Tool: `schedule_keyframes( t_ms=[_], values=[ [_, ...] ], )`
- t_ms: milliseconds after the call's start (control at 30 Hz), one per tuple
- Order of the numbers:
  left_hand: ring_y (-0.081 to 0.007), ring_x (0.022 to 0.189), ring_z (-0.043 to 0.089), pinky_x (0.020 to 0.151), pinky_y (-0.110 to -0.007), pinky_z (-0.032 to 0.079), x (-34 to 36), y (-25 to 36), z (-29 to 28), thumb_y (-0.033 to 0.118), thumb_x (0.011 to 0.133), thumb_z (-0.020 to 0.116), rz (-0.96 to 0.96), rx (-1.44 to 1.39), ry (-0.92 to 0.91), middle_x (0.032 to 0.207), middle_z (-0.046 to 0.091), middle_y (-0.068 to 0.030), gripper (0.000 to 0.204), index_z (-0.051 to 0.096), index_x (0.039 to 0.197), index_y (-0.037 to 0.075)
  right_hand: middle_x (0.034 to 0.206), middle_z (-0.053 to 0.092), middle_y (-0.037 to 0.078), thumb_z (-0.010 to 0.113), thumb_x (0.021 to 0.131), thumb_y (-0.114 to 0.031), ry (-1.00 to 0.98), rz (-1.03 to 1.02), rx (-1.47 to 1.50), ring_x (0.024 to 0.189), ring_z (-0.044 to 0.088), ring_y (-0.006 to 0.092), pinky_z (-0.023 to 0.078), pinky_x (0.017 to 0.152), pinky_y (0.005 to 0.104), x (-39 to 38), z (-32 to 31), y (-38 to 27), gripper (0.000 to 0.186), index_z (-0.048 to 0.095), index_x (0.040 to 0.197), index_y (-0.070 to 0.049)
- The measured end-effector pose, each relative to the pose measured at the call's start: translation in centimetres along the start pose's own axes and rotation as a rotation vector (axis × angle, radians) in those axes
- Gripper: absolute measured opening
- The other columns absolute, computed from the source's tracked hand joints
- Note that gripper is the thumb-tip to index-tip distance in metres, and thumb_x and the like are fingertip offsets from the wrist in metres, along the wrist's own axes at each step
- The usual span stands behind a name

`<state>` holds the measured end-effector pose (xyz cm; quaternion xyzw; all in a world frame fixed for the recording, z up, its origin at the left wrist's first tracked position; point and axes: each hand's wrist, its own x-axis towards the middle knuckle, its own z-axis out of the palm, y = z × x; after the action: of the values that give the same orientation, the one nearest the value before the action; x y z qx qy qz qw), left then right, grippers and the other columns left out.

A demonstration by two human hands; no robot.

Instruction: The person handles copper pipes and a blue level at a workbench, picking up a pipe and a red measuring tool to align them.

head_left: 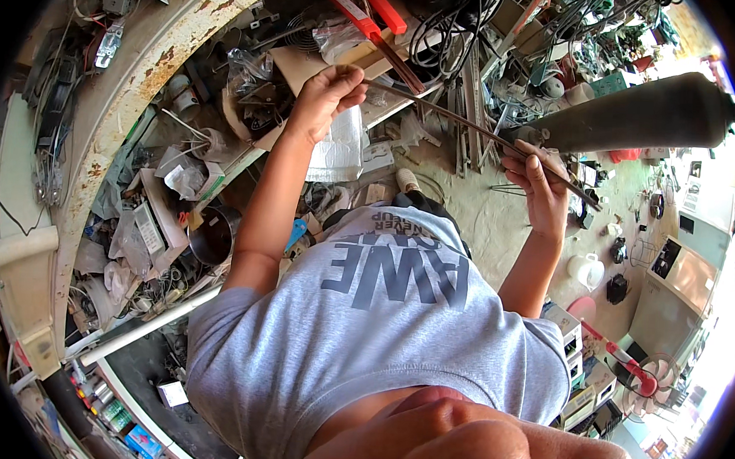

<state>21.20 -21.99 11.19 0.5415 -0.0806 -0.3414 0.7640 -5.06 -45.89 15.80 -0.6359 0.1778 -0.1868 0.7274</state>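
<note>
A long, thin dark rod (456,118) stretches across in front of me, slanting down from left to right. My left hand (328,103) has its thumb and fingers curled together at the rod's left end. My right hand (540,189) grips the rod near its other end, and a short length sticks out past the fingers. Whether a second thin piece lies along it at the right hand, I cannot tell. Beyond the rod, a tool with red handles (346,8) lies close to the left hand. Below that hand is a white wrapped packet (336,149).
A large dark cylinder (639,115) juts in at the right, near my right hand. Coiled black cables (452,34) sit at the back. Cluttered shelves with a rusty, pale frame (143,76) fill the left. A white bucket (585,272) and a fan (650,381) stand right.
</note>
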Motion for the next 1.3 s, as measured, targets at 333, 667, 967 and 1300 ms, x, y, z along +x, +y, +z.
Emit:
schedule_keyframes(
  t_ms=[333, 667, 967, 1300],
  values=[
    [-0.0190, 0.095, 0.060, 0.088, -0.036, 0.049, 5.7, -3.3, 0.8, 0.020, 0.092, 0.051, -0.138, -0.449, 0.184, 0.103, 0.061, -0.0083, 0.023, 0.056, 0.107, 0.004, 0.094, 0.065, 0.012, 0.055, 0.090, -0.011, 0.229, -0.280, -0.122, 0.084, 0.065, 0.0168, 0.049, 0.077, 0.0246, -0.8, 3.1, 3.5, 0.024, 0.060, 0.107, 0.005],
    [-0.0269, 0.113, 0.050, 0.101, -0.043, 0.038, 8.3, -3.4, 2.2, 0.026, 0.099, 0.028, -0.270, -0.585, -0.022, 0.116, 0.055, -0.0149, 0.041, 0.048, 0.118, -0.004, 0.092, 0.067, 0.011, 0.056, 0.089, -0.010, 0.176, -0.348, -0.319, 0.084, 0.064, 0.0144, 0.047, 0.078, 0.0230, 0.2, 4.6, 3.7, 0.024, 0.061, 0.107, 0.005],
    [-0.0256, 0.113, 0.052, 0.097, -0.039, 0.043, 8.7, -3.3, 1.6, 0.026, 0.098, 0.032, -0.277, -0.613, -0.164, 0.119, 0.055, -0.0146, 0.040, 0.046, 0.120, -0.004, 0.096, 0.066, 0.014, 0.056, 0.084, 0.002, 0.087, -0.522, -0.474, 0.086, 0.065, 0.0190, 0.051, 0.075, 0.0270, 2.5, 6.0, 4.4, 0.020, 0.064, 0.102, -0.001],
    [-0.0199, 0.109, 0.055, 0.094, -0.036, 0.045, 7.4, -3.4, 3.3, 0.019, 0.094, 0.046, -0.260, -0.549, -0.129, 0.115, 0.059, -0.0089, 0.029, 0.051, 0.118, 0.002, 0.109, 0.059, 0.010, 0.058, 0.072, 0.003, -0.389, -0.953, -0.961, 0.090, 0.061, 0.0274, 0.051, 0.073, 0.0339, 10.6, 7.1, 2.5, 0.039, 0.061, 0.109, -0.007]
  ],
)
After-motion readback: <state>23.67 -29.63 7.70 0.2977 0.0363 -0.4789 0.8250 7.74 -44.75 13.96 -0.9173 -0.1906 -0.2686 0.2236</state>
